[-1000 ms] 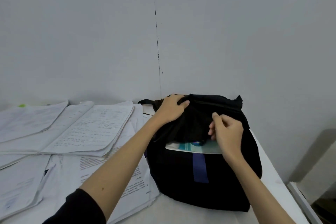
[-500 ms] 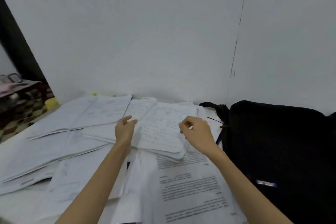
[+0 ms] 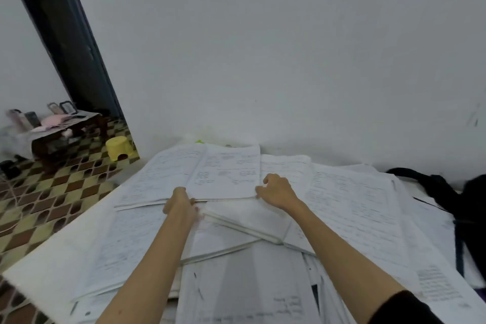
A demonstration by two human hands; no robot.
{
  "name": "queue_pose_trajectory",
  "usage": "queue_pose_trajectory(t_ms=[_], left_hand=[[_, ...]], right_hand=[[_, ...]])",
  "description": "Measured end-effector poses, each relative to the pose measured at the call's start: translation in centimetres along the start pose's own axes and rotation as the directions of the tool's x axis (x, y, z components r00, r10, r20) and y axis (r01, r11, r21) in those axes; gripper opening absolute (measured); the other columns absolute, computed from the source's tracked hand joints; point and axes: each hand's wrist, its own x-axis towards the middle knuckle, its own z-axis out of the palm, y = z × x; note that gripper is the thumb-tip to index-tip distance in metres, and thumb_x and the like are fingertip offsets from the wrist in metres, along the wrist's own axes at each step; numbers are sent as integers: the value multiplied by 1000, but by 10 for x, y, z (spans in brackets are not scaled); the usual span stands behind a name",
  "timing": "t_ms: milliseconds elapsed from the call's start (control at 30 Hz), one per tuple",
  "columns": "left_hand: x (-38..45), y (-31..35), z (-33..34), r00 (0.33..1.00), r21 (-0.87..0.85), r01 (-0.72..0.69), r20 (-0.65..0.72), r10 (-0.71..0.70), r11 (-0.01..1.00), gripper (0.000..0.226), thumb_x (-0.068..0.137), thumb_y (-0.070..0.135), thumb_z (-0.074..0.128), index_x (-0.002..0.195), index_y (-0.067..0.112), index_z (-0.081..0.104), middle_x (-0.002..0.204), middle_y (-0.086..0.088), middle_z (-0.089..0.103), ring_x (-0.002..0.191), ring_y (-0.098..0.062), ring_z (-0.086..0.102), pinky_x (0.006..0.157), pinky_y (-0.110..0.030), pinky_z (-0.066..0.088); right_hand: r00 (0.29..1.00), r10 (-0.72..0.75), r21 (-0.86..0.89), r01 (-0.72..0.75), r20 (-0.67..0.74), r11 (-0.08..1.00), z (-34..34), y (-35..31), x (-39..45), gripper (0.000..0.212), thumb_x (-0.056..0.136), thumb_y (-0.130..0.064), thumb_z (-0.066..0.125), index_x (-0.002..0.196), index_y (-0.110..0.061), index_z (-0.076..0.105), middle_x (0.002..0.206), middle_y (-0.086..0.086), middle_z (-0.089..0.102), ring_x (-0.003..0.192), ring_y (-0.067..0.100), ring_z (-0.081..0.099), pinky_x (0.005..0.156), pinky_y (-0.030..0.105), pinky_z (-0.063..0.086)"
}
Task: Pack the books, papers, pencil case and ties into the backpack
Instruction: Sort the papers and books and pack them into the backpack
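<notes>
The open notebook (image 3: 205, 173) lies in the middle of the frame, a little above centre, on top of the other papers, and I have both my hands at its near edge. My left hand (image 3: 181, 204) is at the lower left corner of the right page, with the fingers curled down at the edge, but the picture is blurred and I cannot tell if they really pinch it. My right hand (image 3: 277, 191) is at the lower right corner, fingers bent and the thumb against the edge, so I think it is starting to hold the pages, though a firm grip does not show. I place the hands one at each corner because, in my judgement, the notebook is wide and soft and would bend if I lift it by one side only. It looks white, thin, with handwriting and small drawings on both pages. Around it many loose papers (image 3: 349, 208) cover the white table (image 3: 52, 268), overlapping in several layers, some printed and some handwritten. The black backpack (image 3: 468, 208) is at the right edge of the frame, well apart from my hands. In the upper left I see a dark doorway, a checked floor and a yellow stool (image 3: 118, 147).
</notes>
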Motion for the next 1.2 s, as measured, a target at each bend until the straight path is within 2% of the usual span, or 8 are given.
queue_pose_trajectory(t_ms=[167, 333, 500, 600, 700, 867, 1100, 1200], left_hand=[[40, 21, -22, 986, 73, 12, 164, -24, 997, 31, 94, 26, 52, 71, 6, 49, 44, -5, 55, 22, -10, 44, 31, -9, 32], [63, 33, -27, 948, 281, -311, 161, 275, 908, 19, 88, 16, 61, 76, 7, 51, 62, -10, 60, 54, -23, 60, 53, -28, 48], [62, 39, -22, 359, 396, -906, 535, 765, 148, 27, 79, -1, 61, 105, 5, 61, 106, -2, 51, 97, -19, 48, 75, -31, 39], [62, 44, -16, 259, 376, -924, 743, 617, -64, 12, 79, -3, 56, 86, 6, 54, 82, -3, 53, 73, -18, 47, 56, -28, 32], [71, 45, -13, 300, 401, -897, 861, 411, -187, 24, 74, -4, 55, 65, 15, 43, 83, -2, 52, 72, -23, 50, 58, -28, 33], [72, 57, 0, 580, 574, -807, 814, -7, -137, 18, 76, 11, 61, 93, 16, 59, 102, 7, 53, 89, -12, 50, 70, -19, 41], [87, 64, 30, 811, 715, -570, 569, 137, 406, 53, 84, 31, 68, 125, 5, 48, 121, -13, 58, 96, -25, 59, 71, -31, 49], [87, 63, 42, 789, 672, -476, 611, -61, 567, 43, 82, 17, 72, 117, -3, 57, 116, -17, 66, 92, -25, 64, 79, -32, 55]], right_hand=[[993, 70, -78, -78, -97, 994, 25, -7, 32, 19, 93, -25, 48, 86, -9, 43, 80, 0, 46, 83, 21, 48, 67, 28, 37], [989, 115, -138, -127, -97, 982, 35, -14, 49, 28, 90, -23, 50, 68, -13, 37, 67, -1, 40, 62, 15, 42, 53, 27, 31], [985, 149, 84, -142, -86, 986, 30, -13, 62, 43, 89, -15, 54, 56, -17, 27, 52, -1, 32, 46, 11, 30, 42, 21, 21], [978, 195, 260, -169, -78, 951, 19, -10, 66, 39, 95, -26, 53, 61, -6, 53, 59, 11, 52, 50, 16, 43, 46, 22, 31], [958, 284, 461, -239, -30, 855, 8, -7, 68, 58, 97, -47, 40, 100, 6, 63, 81, 18, 66, 62, 23, 59, 56, 27, 49], [943, 298, 615, -325, 151, 718, -10, 5, 72, 71, 91, -64, 30, 99, 2, 56, 91, 25, 65, 77, 32, 65, 68, 37, 56], [946, 318, 405, -312, 53, 859, 6, -5, 78, 27, 90, -21, 62, 94, 5, 59, 73, 13, 61, 52, 19, 53, 49, 25, 48], [938, 343, 335, -338, 46, 880, 8, -6, 79, 26, 89, -23, 63, 75, -7, 47, 65, 7, 48, 47, 16, 42, 41, 22, 33]])
